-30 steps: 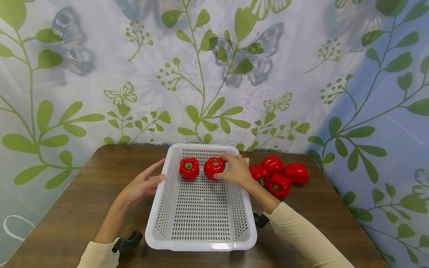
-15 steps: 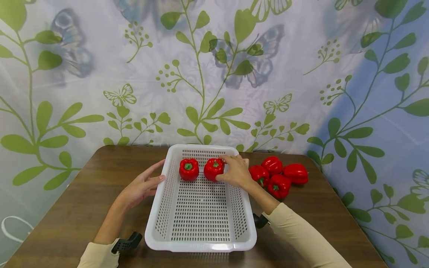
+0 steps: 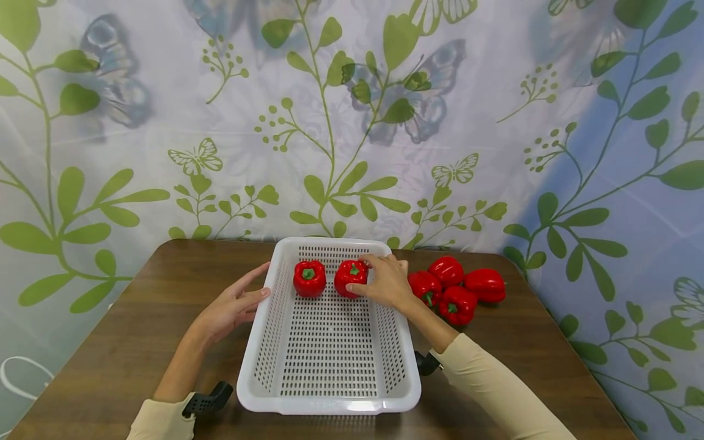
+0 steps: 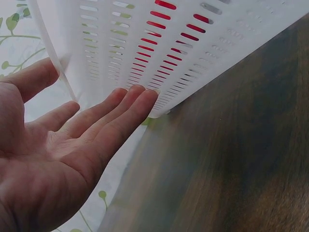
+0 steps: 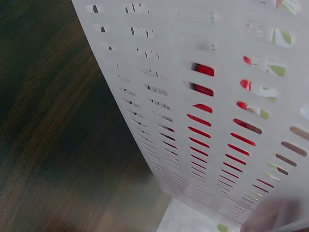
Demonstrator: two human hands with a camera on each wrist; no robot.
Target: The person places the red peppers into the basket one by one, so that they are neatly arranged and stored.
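Observation:
A white perforated plastic basket (image 3: 330, 404) holds two red bell peppers with green stems, side by side near its far end. My right hand (image 3: 389, 282) reaches over the right rim, thumb and fingers round the right bell pepper (image 3: 346, 278). The left bell pepper (image 3: 310, 280) sits upright by itself. Along the basket's outer left side, my left hand (image 3: 231, 310) has its fingers extended, touching the wall. In the left wrist view, that hand (image 4: 72, 140) lies palm up against the slotted wall (image 4: 159, 53). The basket wall (image 5: 217, 96) hides the right hand's grip in the right wrist view.
Several red bell peppers (image 3: 458, 305) lie in a cluster on the brown wooden table (image 3: 165, 287), right of the basket. A patterned cloth (image 3: 352, 122) with leaves and butterflies hangs behind the table. A white cord (image 3: 22, 388) loops at the lower left.
The right thumb shifts slightly on the pepper, back a little and then farther across its front. Both hands, the basket and the other peppers otherwise stay in place.

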